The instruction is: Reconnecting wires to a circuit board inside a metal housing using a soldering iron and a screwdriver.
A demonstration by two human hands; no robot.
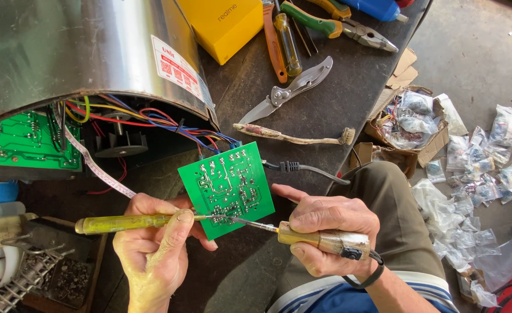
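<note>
Green circuit board [228,188] between left hand [151,243] and right hand [325,232]

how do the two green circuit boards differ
The held board is out in the open, tilted, gripped by the left hand; the mounted board sits inside the metal housing. The held board has two tool tips on it; the mounted one is untouched. Both are green and wired.

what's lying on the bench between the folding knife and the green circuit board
In the head view, an old worn toothbrush lies between the folding knife and the green circuit board, with bare dark bench either side of it.
</note>
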